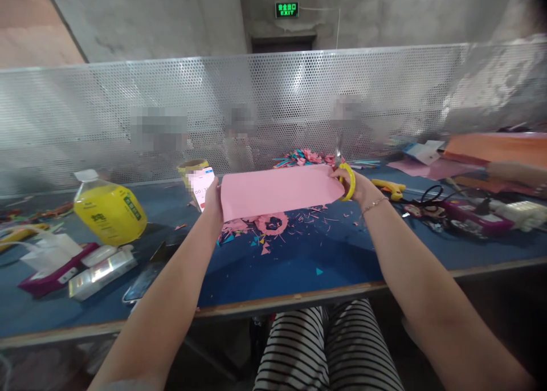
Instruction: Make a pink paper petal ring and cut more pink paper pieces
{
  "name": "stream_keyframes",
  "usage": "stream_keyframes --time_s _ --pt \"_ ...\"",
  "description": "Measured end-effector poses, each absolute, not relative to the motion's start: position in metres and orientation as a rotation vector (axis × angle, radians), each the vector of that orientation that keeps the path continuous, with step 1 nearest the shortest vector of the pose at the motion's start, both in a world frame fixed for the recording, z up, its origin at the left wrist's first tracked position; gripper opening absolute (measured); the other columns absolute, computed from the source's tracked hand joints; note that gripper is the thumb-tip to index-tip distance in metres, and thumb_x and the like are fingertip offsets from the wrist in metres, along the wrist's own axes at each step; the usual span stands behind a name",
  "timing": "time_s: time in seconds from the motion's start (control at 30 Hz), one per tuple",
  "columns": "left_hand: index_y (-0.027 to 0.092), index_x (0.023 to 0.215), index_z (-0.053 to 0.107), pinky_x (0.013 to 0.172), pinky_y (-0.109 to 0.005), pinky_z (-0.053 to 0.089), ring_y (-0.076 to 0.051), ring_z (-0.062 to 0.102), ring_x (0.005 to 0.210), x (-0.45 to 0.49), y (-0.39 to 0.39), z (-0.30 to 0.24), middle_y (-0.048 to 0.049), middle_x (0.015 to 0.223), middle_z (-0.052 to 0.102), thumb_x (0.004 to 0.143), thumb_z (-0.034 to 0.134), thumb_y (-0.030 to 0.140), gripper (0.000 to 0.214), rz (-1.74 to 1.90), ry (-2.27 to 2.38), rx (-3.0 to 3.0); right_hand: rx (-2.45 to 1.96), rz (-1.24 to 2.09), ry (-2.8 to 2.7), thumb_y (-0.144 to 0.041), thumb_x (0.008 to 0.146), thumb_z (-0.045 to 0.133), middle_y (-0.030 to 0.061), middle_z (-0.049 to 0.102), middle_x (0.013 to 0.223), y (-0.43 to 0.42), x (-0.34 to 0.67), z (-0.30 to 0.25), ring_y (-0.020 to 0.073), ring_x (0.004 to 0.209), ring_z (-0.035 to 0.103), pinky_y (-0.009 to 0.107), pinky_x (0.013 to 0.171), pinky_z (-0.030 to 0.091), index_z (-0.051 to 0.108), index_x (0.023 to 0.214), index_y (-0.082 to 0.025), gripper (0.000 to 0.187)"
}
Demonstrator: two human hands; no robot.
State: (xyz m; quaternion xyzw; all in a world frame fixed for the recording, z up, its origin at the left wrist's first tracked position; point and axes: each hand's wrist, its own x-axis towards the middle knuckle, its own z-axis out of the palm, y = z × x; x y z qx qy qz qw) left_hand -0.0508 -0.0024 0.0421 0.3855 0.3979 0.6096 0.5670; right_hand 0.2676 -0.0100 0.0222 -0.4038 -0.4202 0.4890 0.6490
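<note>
A sheet of pink paper [277, 191] is stretched between my hands above the blue table. At its left end, my left hand [215, 200] is closed on the edge. My right hand [356, 187] pinches the right end and also holds yellow-handled scissors [348, 181], their blades pointing up and away from me. Below and behind the sheet lie pink paper scraps [273, 224], among them a ring-like piece, with small blue and yellow bits. Just beyond my left hand a phone [203, 187] with a lit screen leans against a yellow roll [188, 167].
A yellow liquid bottle [111, 211], a purple power strip [55, 271] and a dark phone [147, 280] stand or lie left. On the right are a yellow tool [390, 189], another purple strip [478, 217] and orange paper [499, 151]. A perforated metal screen [205, 89] closes the back.
</note>
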Motion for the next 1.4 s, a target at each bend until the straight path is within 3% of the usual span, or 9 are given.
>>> stream_keyframes --time_s 0.07,0.17,0.27,0.37,0.43,0.5,0.63,0.97,1.4 --pt "0.016 0.073 0.057 0.054 -0.027 0.048 -0.014 0.058 0.060 -0.048 -0.002 0.041 -0.0024 0.061 0.060 0.074 0.049 0.020 0.008 1.463 0.824 0.852 -0.904 1.176 -0.899 -0.007 0.059 0.058 -0.0048 0.051 0.043 -0.009 0.262 0.022 0.0108 0.040 0.049 0.022 0.039 0.042 0.048 0.060 -0.018 0.014" --pt "0.014 0.072 0.056 0.050 -0.018 0.045 -0.005 0.051 0.049 -0.038 -0.003 0.033 -0.0019 0.066 0.061 0.067 0.050 0.001 0.015 1.336 0.875 0.901 -0.845 1.225 -0.786 -0.008 0.060 0.056 -0.0055 0.051 0.043 -0.007 0.251 0.023 0.0098 0.041 0.050 0.021 0.041 0.044 0.046 0.059 -0.018 0.014" --pt "0.012 0.087 0.058 0.057 -0.022 0.048 -0.010 0.059 0.065 -0.024 -0.014 0.024 -0.0092 0.090 0.064 0.061 0.061 0.002 0.029 1.095 0.856 1.145 -0.808 1.204 -0.708 -0.007 0.060 0.054 -0.0059 0.050 0.041 -0.006 0.241 0.022 0.0080 0.039 0.048 0.019 0.041 0.044 0.042 0.055 -0.019 0.017" --pt "0.017 0.099 0.058 0.062 -0.027 0.049 -0.012 0.059 0.074 -0.012 -0.028 0.018 -0.0111 0.115 0.056 0.056 0.070 0.008 0.046 0.871 0.761 1.365 -0.795 1.168 -0.689 -0.005 0.059 0.054 -0.0068 0.047 0.039 -0.006 0.231 0.019 0.0066 0.035 0.045 0.017 0.036 0.039 0.040 0.054 -0.019 0.021" --pt "0.015 0.096 0.059 0.059 -0.025 0.047 -0.009 0.057 0.067 -0.007 -0.032 0.016 -0.0112 0.109 0.059 0.059 0.070 0.014 0.038 0.850 0.739 1.420 -0.790 1.152 -0.732 -0.004 0.056 0.057 -0.0075 0.047 0.039 -0.008 0.226 0.016 0.0060 0.034 0.044 0.017 0.035 0.038 0.040 0.055 -0.019 0.022" --pt "0.011 0.087 0.062 0.054 -0.022 0.044 -0.006 0.053 0.057 -0.004 -0.032 0.014 -0.0086 0.087 0.065 0.060 0.069 0.017 0.028 0.867 0.786 1.467 -0.783 1.142 -0.775 -0.004 0.053 0.059 -0.0079 0.049 0.042 -0.009 0.221 0.014 0.0057 0.036 0.045 0.017 0.036 0.040 0.042 0.057 -0.019 0.023" --pt "0.011 0.074 0.066 0.050 -0.022 0.040 -0.007 0.049 0.049 -0.005 -0.024 0.010 -0.0019 0.060 0.061 0.058 0.070 0.018 0.017 0.908 0.873 1.580 -0.788 1.149 -0.814 -0.005 0.050 0.063 -0.0076 0.053 0.048 -0.010 0.217 0.011 0.0071 0.041 0.051 0.019 0.042 0.045 0.045 0.062 -0.018 0.025" --pt "0.011 0.066 0.063 0.051 -0.022 0.041 -0.008 0.049 0.051 -0.006 -0.023 0.006 -0.0003 0.058 0.056 0.056 0.072 0.030 0.024 0.970 0.831 1.506 -0.849 1.136 -0.796 -0.004 0.048 0.063 -0.0098 0.049 0.044 -0.011 0.216 0.014 0.0059 0.037 0.047 0.017 0.037 0.041 0.041 0.062 -0.019 0.030" --pt "0.013 0.060 0.055 0.049 -0.022 0.038 -0.007 0.047 0.047 -0.003 -0.026 0.006 0.0017 0.050 0.051 0.057 0.068 0.030 0.021 0.944 0.851 1.540 -0.878 1.126 -0.850 -0.007 0.051 0.066 -0.0105 0.045 0.042 -0.015 0.215 0.017 0.0046 0.034 0.044 0.016 0.034 0.038 0.038 0.060 -0.020 0.032"
